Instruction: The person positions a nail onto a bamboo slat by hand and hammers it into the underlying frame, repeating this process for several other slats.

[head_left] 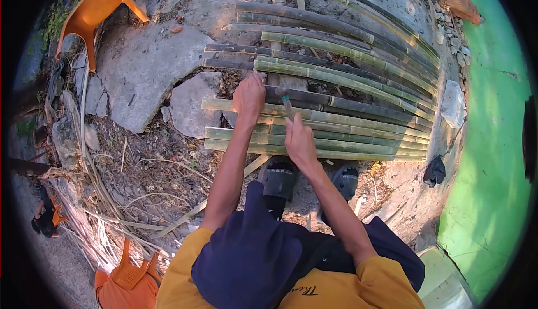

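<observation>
Head view: two bare hands work over a row of at least a dozen long, split bamboo strips, green, pale and dark, laid side by side above the ground. One brown round crosspiece runs beneath them near their left ends.

The right hand has its fingers wrapped around one short-handled hammer with a teal band below its dark head, which hangs over a dark strip. The left hand is over the strips' left part, just beside the hammer, its fingers curled together; I cannot tell whether they pinch anything.

Two dark shoes stand close to the nearest strip. Two orange plastic chairs show, one at upper left, one at lower left. Beyond the strips' left ends lie two large, flat grey stone slabs. To the right are one whitish stone block, one crumpled black bag and one smooth green surface.
</observation>
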A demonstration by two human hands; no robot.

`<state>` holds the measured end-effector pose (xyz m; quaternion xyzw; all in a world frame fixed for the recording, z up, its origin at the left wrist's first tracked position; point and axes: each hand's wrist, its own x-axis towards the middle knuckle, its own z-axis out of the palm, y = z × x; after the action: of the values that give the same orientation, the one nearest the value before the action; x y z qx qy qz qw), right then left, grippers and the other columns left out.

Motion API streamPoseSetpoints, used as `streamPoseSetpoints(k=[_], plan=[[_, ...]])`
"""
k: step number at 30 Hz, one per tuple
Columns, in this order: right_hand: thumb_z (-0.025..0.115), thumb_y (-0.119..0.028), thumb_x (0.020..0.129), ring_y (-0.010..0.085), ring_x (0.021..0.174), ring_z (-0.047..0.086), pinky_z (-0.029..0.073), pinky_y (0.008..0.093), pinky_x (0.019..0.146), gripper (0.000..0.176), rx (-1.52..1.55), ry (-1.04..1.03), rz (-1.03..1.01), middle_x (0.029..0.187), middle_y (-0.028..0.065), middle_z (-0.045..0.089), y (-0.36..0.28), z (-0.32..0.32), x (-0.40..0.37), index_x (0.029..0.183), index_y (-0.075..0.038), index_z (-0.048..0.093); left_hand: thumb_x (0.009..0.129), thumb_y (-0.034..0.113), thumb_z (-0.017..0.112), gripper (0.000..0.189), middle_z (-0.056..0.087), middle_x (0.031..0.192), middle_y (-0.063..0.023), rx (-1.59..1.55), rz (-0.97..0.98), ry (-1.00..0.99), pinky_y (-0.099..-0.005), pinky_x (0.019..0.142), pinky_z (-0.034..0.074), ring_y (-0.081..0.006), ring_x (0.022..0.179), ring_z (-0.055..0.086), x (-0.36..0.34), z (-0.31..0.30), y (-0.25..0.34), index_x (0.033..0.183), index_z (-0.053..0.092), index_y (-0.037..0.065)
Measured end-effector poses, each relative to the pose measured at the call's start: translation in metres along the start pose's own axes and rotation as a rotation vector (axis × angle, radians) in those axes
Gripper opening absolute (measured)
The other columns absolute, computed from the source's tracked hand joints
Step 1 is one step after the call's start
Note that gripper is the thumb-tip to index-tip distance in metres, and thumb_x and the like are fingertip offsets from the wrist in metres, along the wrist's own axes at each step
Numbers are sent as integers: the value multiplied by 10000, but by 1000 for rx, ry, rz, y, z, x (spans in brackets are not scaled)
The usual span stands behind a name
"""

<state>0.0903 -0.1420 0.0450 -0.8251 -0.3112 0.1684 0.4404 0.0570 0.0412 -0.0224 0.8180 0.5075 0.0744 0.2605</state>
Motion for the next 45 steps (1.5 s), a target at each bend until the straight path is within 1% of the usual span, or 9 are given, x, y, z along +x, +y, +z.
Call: streamPoseSetpoints(k=[3,8,12,27,31,35,38,42,45], plan=[[531,-151,1093,527,663,630,422,576,550,180,-223,-244,168,673,276,588,5,2,10,1104,26,497,1124,348,381,531,739,892,-267,9,-26,-33,-595,733,569,-488,828,716,5,3,0,888,713,8],[513,-188,1101,541,708,643,438,596,573,212,48,33,11,679,288,595,-17,-6,-2,1092,24,499,1125,346,361,551,743,881,-262,-11,-17,-34,-595,740,575,-491,812,719,-1,-2,2,880,709,-4],[543,-159,1089,540,690,629,443,574,564,200,-190,-288,139,688,286,597,8,7,9,1131,32,504,1126,349,354,577,738,860,-274,21,-1,-27,-596,727,581,-491,791,722,3,4,0,856,715,-12],[495,-213,1113,561,686,618,402,613,573,227,91,13,26,689,305,598,-17,-12,12,1086,12,508,1114,347,359,602,719,837,-321,29,-62,-56,-611,754,579,-525,788,714,1,3,-2,848,743,-33],[505,-200,1114,554,649,606,422,562,548,223,-206,-271,131,660,282,579,10,-1,25,1116,24,500,1108,347,357,603,722,847,-322,49,-83,-80,-605,765,585,-524,797,717,10,0,6,857,746,-39],[505,-223,1108,583,735,633,428,641,612,259,27,-62,117,720,355,613,-33,-22,25,1080,34,497,1105,348,355,603,725,868,-324,58,-64,-92,-608,775,584,-524,816,718,9,4,-2,865,748,-41],[502,-208,1117,542,628,600,403,555,536,247,-266,-249,116,653,290,564,30,1,9,1090,37,503,1083,326,390,558,741,875,-300,58,-90,-105,-596,760,595,-500,831,738,10,0,3,849,759,-22],[515,-233,1099,587,740,634,432,659,629,264,3,-180,236,722,349,622,-34,-27,29,1119,31,520,1087,326,379,570,739,876,-304,55,-96,-104,-590,776,595,-509,841,734,9,0,3,852,753,-33],[515,-216,1103,578,702,614,423,614,594,247,-110,-170,122,700,322,603,14,-3,1,1121,31,517,1090,334,361,588,738,891,-309,53,-105,-117,-594,793,592,-507,853,735,4,-3,0,869,759,-39]])
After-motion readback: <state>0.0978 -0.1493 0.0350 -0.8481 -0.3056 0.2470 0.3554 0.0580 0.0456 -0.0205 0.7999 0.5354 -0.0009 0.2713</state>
